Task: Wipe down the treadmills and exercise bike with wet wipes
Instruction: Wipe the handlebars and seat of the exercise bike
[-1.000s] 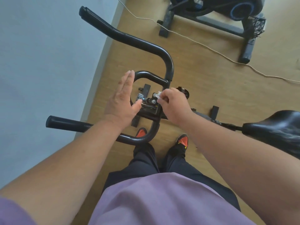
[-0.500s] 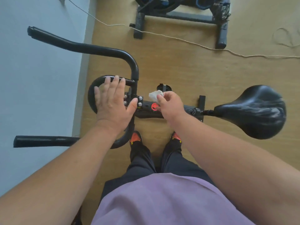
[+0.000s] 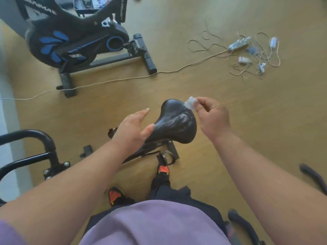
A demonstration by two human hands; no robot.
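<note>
The wet wipe [image 3: 190,104] is a small crumpled white wad, pinched between the thumb and fingertips of the right hand [image 3: 211,117], just beside the wide rear edge of the black saddle [image 3: 175,121], at about 1 o'clock from the saddle's centre. The saddle is glossy with pale streaks across its top. The left hand [image 3: 133,129] lies at the saddle's 9 o'clock side, fingers straight and held together, thumb touching the narrow nose. Half a second ago the wipe sat at the red knob on the frame near the handlebar and the left hand rested flat on the handlebar loop; both hands have since moved over to the saddle. The handlebar [image 3: 35,149] now lies at 8 o'clock. A second exercise bike [image 3: 74,41] with blue markings stands on the floor at 11 o'clock, a thin cord [image 3: 123,79] running beneath it toward tangled cables [image 3: 251,52] at 1 o'clock.
</note>
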